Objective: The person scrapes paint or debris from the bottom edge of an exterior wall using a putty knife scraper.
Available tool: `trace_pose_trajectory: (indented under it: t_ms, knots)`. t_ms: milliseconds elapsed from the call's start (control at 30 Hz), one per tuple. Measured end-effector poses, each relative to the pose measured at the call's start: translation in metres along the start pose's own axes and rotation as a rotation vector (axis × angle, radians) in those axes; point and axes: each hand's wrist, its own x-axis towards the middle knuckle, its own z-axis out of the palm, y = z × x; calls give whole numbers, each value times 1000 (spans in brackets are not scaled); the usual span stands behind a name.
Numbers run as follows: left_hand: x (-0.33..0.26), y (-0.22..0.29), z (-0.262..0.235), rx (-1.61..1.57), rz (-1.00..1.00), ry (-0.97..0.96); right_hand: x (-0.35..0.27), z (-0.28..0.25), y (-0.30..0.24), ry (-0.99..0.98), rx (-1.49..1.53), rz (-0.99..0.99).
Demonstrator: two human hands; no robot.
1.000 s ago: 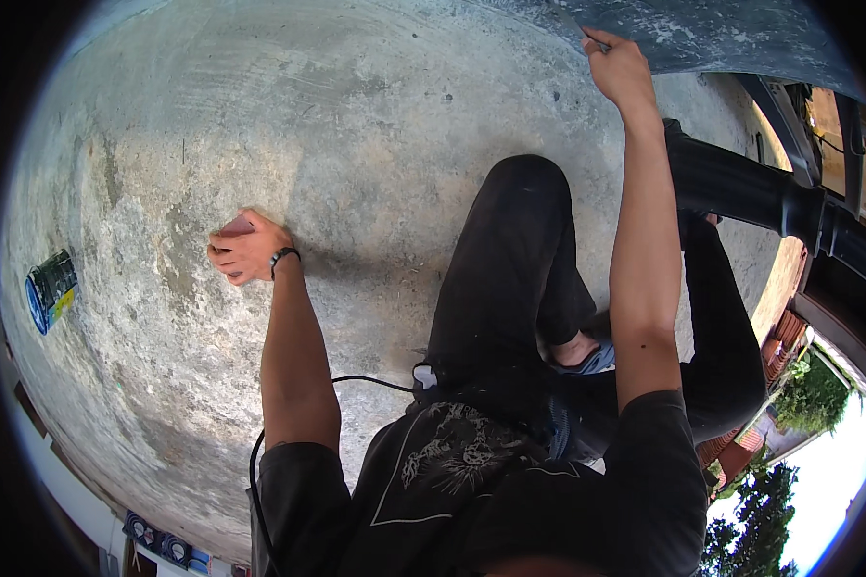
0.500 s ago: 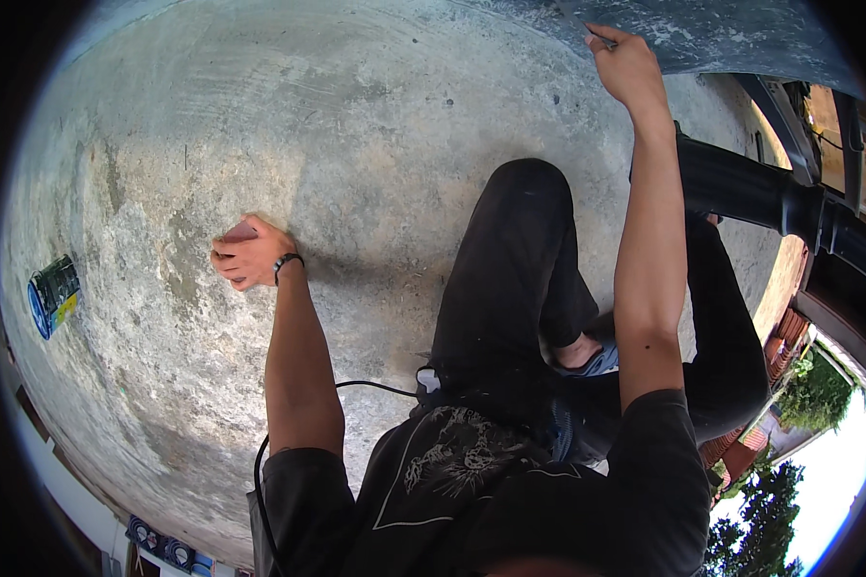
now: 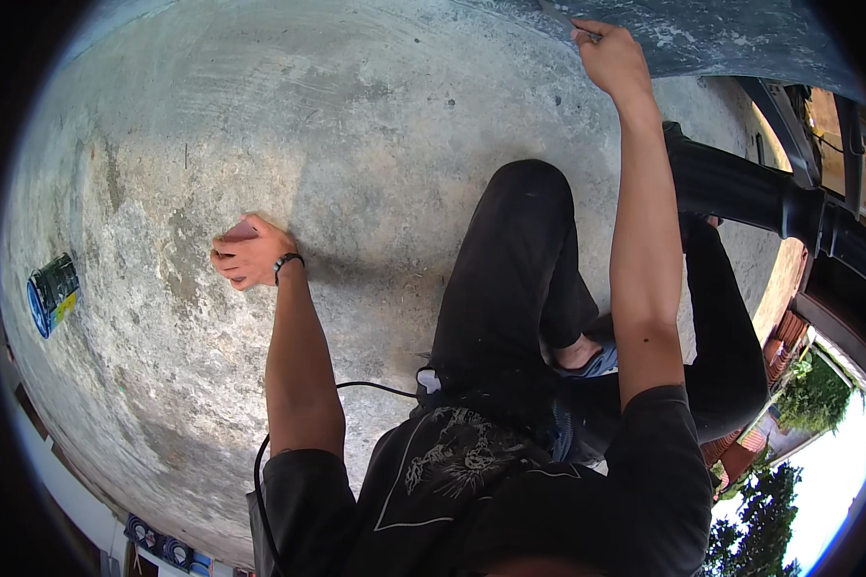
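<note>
My left hand (image 3: 252, 254) is low over the concrete floor at the left, fingers curled around a flat reddish-brown piece (image 3: 241, 232). Only an edge of that piece shows past my thumb and palm, so its kind is hard to tell. My right arm reaches far forward. At its end my right hand (image 3: 614, 60) grips a putty knife (image 3: 554, 12), its thin grey blade pointing up and left at the dark blue-grey surface (image 3: 722, 38). The blade's tip lies close to the picture's upper edge, and I cannot tell whether it touches that surface.
A dark can with a blue end (image 3: 52, 296) lies on the stained concrete floor (image 3: 356, 125) at the far left. My bent knee (image 3: 529, 192) rises between my arms. Right of my right forearm is a thick black post (image 3: 741, 183). A black cable (image 3: 375, 385) runs beside my waist.
My right hand and the putty knife have moved slightly left and up along the dark surface. The left hand stays in place.
</note>
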Motion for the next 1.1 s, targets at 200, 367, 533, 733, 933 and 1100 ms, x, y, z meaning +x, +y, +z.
trace_pose_trajectory:
  t_ms: [200,367,533,733,933,1100]
  knots:
    - [0,7,-7,-26,3,-15,1,-20,6,-18,62,30]
    - [-1,4,-5,-33,15,-35,-7,-33,23,-48,91,23]
    - [1,5,-10,-22,-8,-51,-7,-35,56,-115,400,79]
    - [1,4,0,-17,7,34,-2,-21,60,-91,434,50]
    - [1,7,-7,-41,7,11,-4,-8,63,-28,447,30]
    - [3,3,-4,-34,-3,0,-10,-1,55,-3,395,58]
